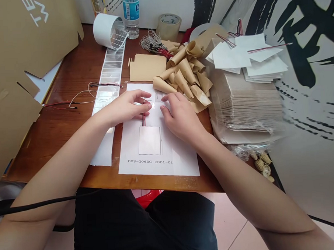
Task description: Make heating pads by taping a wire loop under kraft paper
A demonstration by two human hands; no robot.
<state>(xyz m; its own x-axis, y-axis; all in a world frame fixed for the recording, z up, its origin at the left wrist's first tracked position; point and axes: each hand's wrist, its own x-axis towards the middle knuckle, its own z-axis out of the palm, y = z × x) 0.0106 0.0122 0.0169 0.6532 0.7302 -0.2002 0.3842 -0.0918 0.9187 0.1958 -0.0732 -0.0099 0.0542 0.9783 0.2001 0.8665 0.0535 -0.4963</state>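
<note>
A printed white sheet [182, 159] lies on the table in front of me. On its lower half rests a flat white square pad [149, 140], with a pair of dark red and black wires [144, 120] running up from its top edge. My left hand [133, 106] is over these wires, its fingers loosely curved and apart; part of the wires is hidden by them. To the right, my right hand [180, 113] rests on the sheet's upper part, fingers bent and thumb apart from the index finger. Between both hands, a small shiny patch [153, 104] shows on the paper.
Left of the sheet, a label strip [108, 77] unrolls from a white roll [105, 31], with loose wires [92, 92] across it. Curled brown paper pieces [185, 72], a flat brown card [148, 67] and a bagged stack [246, 103] sit beyond. A water bottle [131, 16] stands behind.
</note>
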